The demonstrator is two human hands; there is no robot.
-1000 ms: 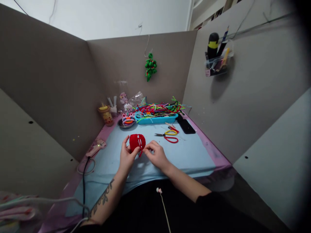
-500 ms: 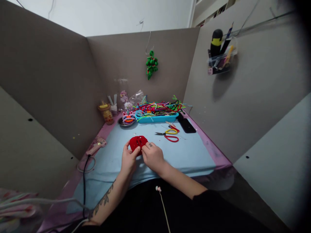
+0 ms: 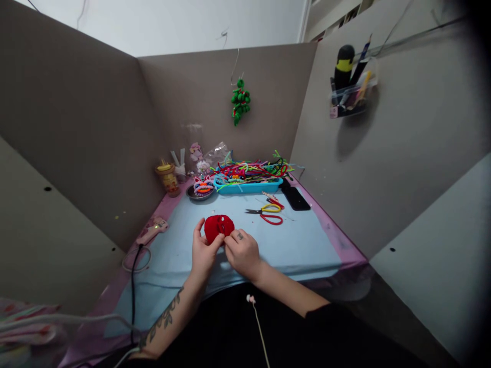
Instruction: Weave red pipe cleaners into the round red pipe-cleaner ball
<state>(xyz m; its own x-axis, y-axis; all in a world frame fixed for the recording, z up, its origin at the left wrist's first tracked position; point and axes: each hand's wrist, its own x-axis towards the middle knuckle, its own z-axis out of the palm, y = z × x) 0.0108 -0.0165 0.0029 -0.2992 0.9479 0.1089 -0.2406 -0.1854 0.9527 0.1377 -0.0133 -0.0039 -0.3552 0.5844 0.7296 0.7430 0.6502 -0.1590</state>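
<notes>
A rounded red piece (image 3: 215, 227) with a few slots or gaps in its face is held up over the blue cloth. My left hand (image 3: 204, 250) grips it from the left and below, thumb on its lower front and index finger raised along its left edge. My right hand (image 3: 242, 252) pinches its lower right edge, with the fingers curled; the fingertips of both hands nearly meet there. Beyond my right hand lie scissors (image 3: 271, 220) with one yellow and one red handle, their blades pointing left.
A blue tray (image 3: 249, 189) heaped with coloured fuzzy stems stands at the back, beside a metal bowl (image 3: 200, 195). A phone (image 3: 297, 198) lies to the right. At left are a pink glue gun (image 3: 151, 231) with its cable and a cup (image 3: 168, 180).
My right hand has slid slightly down and right along the red piece, uncovering more of its right side. My left index finger has lifted a little from its edge.
</notes>
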